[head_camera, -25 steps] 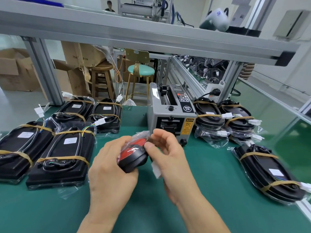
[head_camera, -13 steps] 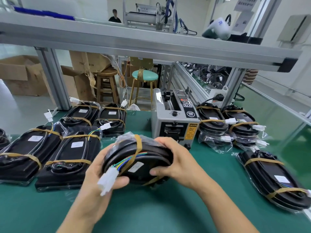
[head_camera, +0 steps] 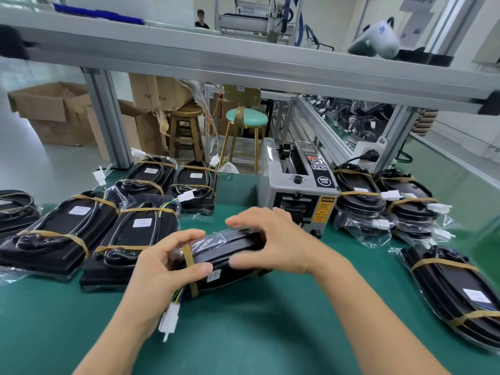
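**Both hands hold a bagged black unit on edge over the green mat**

The left hand [head_camera: 162, 269] grips the near left end of a black unit in a clear bag [head_camera: 230, 253]. Its fingers curl over the upper edge and its thumb presses the near face, just beside a tan band [head_camera: 188, 262] that wraps the unit. The left forearm comes up from the bottom edge of the view. The right hand [head_camera: 273, 242] arches over the right end, with its fingers bent and spread across the top and its thumb against the near face, so it too holds the unit. The unit stands on its long edge, tilted, in the middle of the green mat [head_camera: 257, 334]. Whether its lower edge touches the mat cannot be told. Coloured wires run from under the left hand to a white connector [head_camera: 169, 319], which hangs below the left wrist.

Just behind the right hand stands a grey tape dispenser [head_camera: 297, 190]. To the left, four like units [head_camera: 127, 239] lie flat and banded, near the left hand. To the right, a stack of bagged units [head_camera: 359, 198] sits beside the dispenser, and one more unit [head_camera: 454, 288] lies well apart at the mat's edge. Beyond the bench stand a wooden stool [head_camera: 186, 131], a teal stool [head_camera: 246, 117] and cardboard boxes [head_camera: 51, 112].
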A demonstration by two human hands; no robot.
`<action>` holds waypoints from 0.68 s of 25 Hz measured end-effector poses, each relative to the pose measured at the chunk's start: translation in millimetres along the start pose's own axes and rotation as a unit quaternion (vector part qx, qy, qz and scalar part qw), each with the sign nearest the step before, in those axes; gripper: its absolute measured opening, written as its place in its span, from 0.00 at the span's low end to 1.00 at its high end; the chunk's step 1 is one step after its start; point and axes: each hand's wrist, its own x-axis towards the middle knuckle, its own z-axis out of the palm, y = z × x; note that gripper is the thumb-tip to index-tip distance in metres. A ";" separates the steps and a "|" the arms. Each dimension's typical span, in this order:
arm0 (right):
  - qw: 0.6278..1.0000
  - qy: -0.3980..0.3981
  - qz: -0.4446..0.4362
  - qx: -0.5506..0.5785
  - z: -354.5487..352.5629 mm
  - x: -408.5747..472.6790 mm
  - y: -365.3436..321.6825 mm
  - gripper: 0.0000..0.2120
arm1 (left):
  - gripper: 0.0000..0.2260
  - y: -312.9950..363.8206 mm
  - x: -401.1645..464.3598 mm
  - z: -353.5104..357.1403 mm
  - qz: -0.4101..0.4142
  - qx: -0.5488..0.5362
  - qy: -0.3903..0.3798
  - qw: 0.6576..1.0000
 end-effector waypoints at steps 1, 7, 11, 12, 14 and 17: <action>0.999 -0.004 -0.003 0.037 -6.2 2.8 -0.5 0.21 | 0.26 -1.1 -0.8 -0.8 -0.002 -0.016 -0.004 1.000; 0.993 0.037 -0.107 0.039 -7.2 12.9 -5.4 0.03 | 0.23 -1.7 2.7 -2.9 -0.006 -0.019 -0.013 1.000; 0.993 0.089 -0.049 0.062 6.7 13.9 -10.8 0.05 | 0.24 -0.9 0.5 -6.5 0.030 0.045 -0.036 0.998; 0.996 0.081 0.000 0.046 8.1 18.2 -16.2 0.06 | 0.24 -1.0 -0.2 -8.2 0.044 0.072 -0.045 0.995; 0.996 0.021 0.087 -0.009 6.2 29.2 -25.1 0.08 | 0.24 -0.5 -2.1 -10.2 0.072 0.114 -0.063 0.989; 0.984 -0.071 0.162 0.000 0.8 41.1 -32.2 0.10 | 0.30 1.8 -4.8 -13.6 0.110 0.164 -0.122 0.973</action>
